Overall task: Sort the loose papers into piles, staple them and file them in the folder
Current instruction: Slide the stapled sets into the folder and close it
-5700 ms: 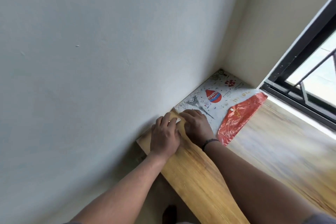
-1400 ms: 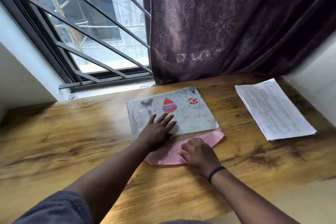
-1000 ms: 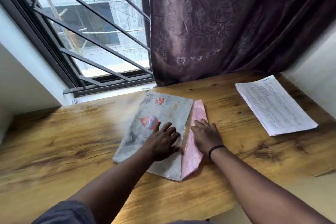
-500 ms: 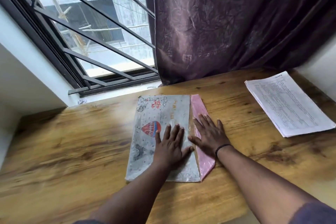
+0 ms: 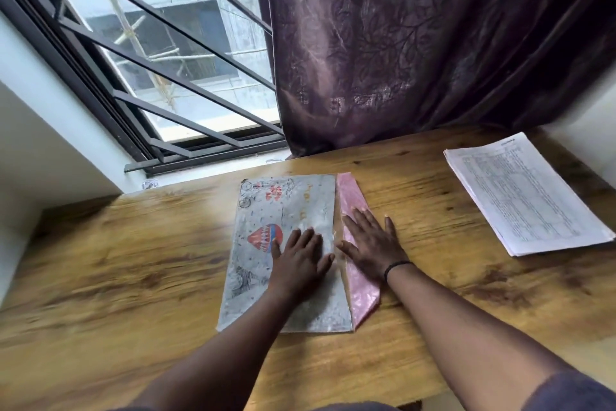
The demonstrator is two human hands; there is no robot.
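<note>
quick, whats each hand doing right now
Left hand: open, fingers flat on the folder.
Right hand: open, fingers flat on the folder's pink flap.

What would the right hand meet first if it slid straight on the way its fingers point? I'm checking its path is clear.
The right hand lies flat on the pink flap of the printed folder. Straight ahead comes bare wooden table, then probably the purple curtain; depth is unclear.

tabletop [image 5: 133, 277]: left part smeared by blur | papers [image 5: 526, 194]: print too small to read | folder [image 5: 286, 210]: middle covered by left hand [image 5: 300, 260] | pink flap [image 5: 353, 204]: partly under right hand [image 5: 370, 244] | curtain [image 5: 416, 44]: cut off at top
</note>
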